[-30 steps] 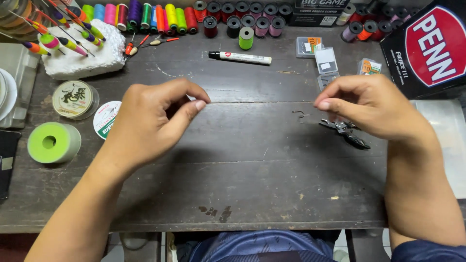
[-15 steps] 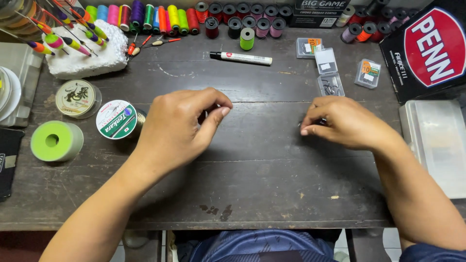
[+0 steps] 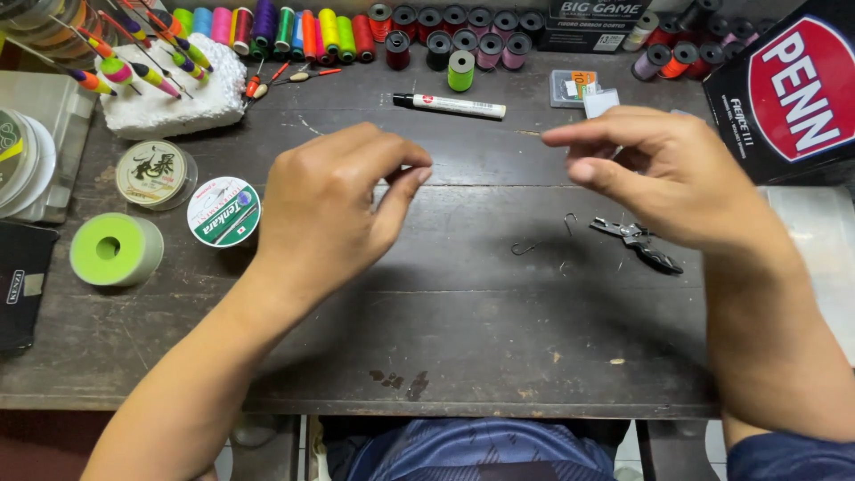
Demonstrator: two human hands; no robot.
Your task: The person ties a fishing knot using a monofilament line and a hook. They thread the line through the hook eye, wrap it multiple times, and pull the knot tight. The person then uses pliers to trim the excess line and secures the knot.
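Dark weathered wood forms the counter beneath both hands. Fingers of the left hand are pinched together, thumb tip against fingertips, at a point above the counter's middle. Fingers of the right hand are likewise drawn together, index extended to the left over the thumb. Whatever is pinched is too fine to make out — a line between the two pinches cannot be confirmed.

Two small hooks lie on the counter between the hands, below the right hand's fingertips. Small black pliers lie just beside them, partly under the right palm.

Both forearms enter from the bottom edge and angle inward; the left hand is shown back-up with the wrist straight, the right hand raised higher with its knuckles toward the camera.

Packages and labels, outward:
- A round spool with a white-and-green label sits left of the left hand.
- A round clear spool with a pale label lies beyond it, and a lime-green spool nearer the counter's left edge.
- A white marker with a black cap lies behind the hands.
- Small clear packets lie near it, to the right.
- A black box with a red oval sign stands at the far right.
- A row of coloured thread spools lines the back edge — a white foam block stuck with floats stands at its left end.
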